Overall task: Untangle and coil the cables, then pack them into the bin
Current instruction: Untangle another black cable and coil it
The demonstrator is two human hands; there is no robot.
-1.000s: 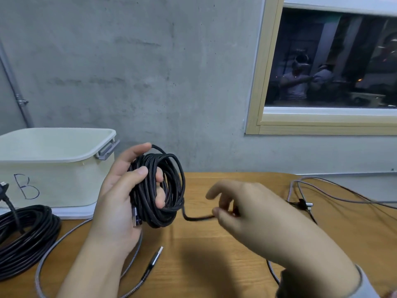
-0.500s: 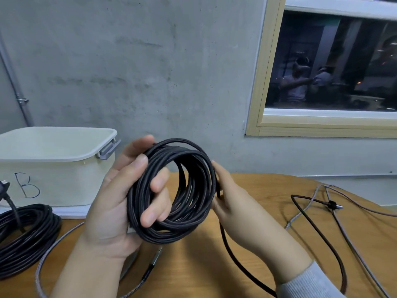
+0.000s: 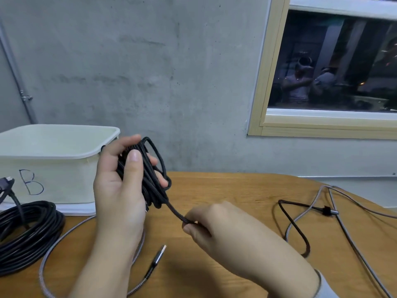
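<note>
Black coil (image 3: 148, 179) is gripped in left hand (image 3: 120, 190), now narrower than before, while its tail (image 3: 176, 212) is pinched and drawn taut by right hand (image 3: 217, 229); coiling nearly complete.

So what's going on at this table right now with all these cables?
A person is coiling a black cable. The left hand grips the wound coil, while the right hand pinches the loose tail leading off it. A finished black coil lies at the table's left beside the white bin marked B. Grey braided cables lie loose on the table.
</note>
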